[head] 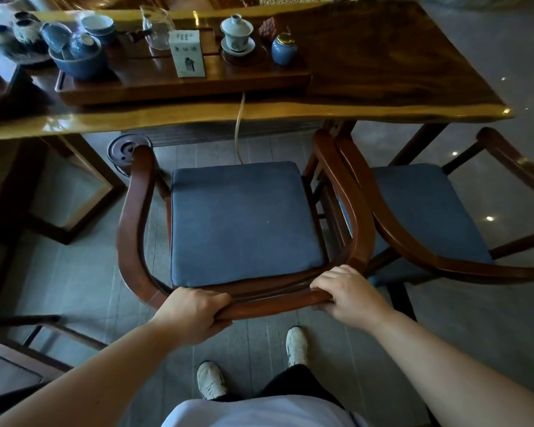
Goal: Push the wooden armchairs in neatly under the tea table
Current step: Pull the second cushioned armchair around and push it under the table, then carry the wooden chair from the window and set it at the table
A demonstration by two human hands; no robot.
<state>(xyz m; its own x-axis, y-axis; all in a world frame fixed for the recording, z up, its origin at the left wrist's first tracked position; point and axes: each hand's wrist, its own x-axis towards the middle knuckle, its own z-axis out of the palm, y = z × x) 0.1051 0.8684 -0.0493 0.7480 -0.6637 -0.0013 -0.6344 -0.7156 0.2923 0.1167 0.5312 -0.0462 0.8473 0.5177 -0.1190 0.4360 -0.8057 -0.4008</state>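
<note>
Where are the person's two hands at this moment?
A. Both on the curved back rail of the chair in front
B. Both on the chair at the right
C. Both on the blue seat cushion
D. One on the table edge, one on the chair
A: the left hand and the right hand both grip the curved back rail of the armchair in front.

Head view looks steeply down, close above armchair (244,223).

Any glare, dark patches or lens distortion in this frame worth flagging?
Head view: glare streaks the tea table front edge and spots the floor at right; the left side under the table is deep in shadow; wide-angle bending curves the table edge; both hands on the armchair back rail look sharp.
</note>
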